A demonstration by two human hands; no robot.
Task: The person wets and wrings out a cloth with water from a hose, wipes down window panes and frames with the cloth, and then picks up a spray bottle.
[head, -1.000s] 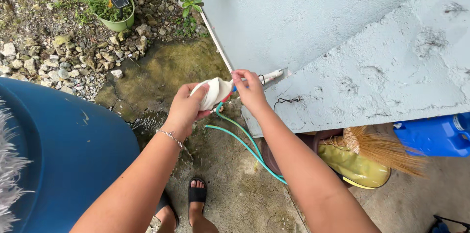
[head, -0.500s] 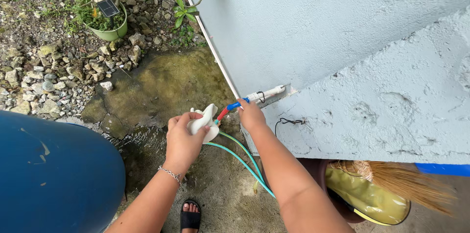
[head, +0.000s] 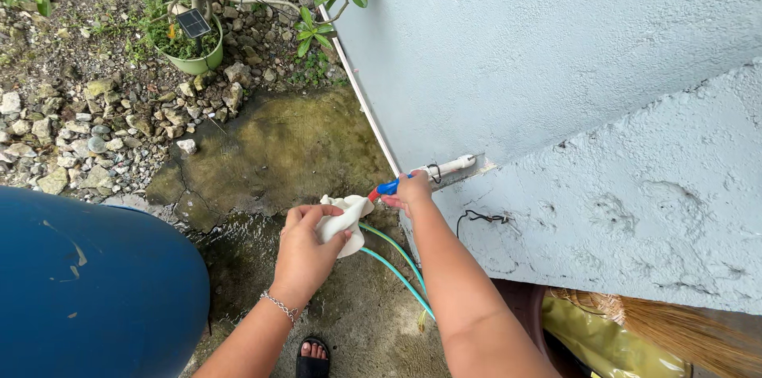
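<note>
My left hand [head: 304, 247] is closed around a crumpled white cloth [head: 343, 219], held just below a tap. My right hand [head: 409, 191] grips the tap's blue handle [head: 389, 186], whose red part pokes out toward the cloth. The tap sits on a white pipe [head: 449, 167] coming out of the light blue wall [head: 516, 52]. A green hose [head: 394, 260] runs down from under the cloth toward the wet concrete ground between my arms.
A big blue barrel [head: 87, 291] fills the lower left. A green pot with a small solar lamp [head: 193, 36] stands among stones at the top left. A straw broom [head: 675, 330] and a yellow dustpan [head: 603, 342] lie lower right. My sandalled foot [head: 313, 356] is below.
The view has shifted so the wall corner sits higher. My left hand has lowered with the cloth from beside the tap to just under it. My right hand has stayed on the handle.
</note>
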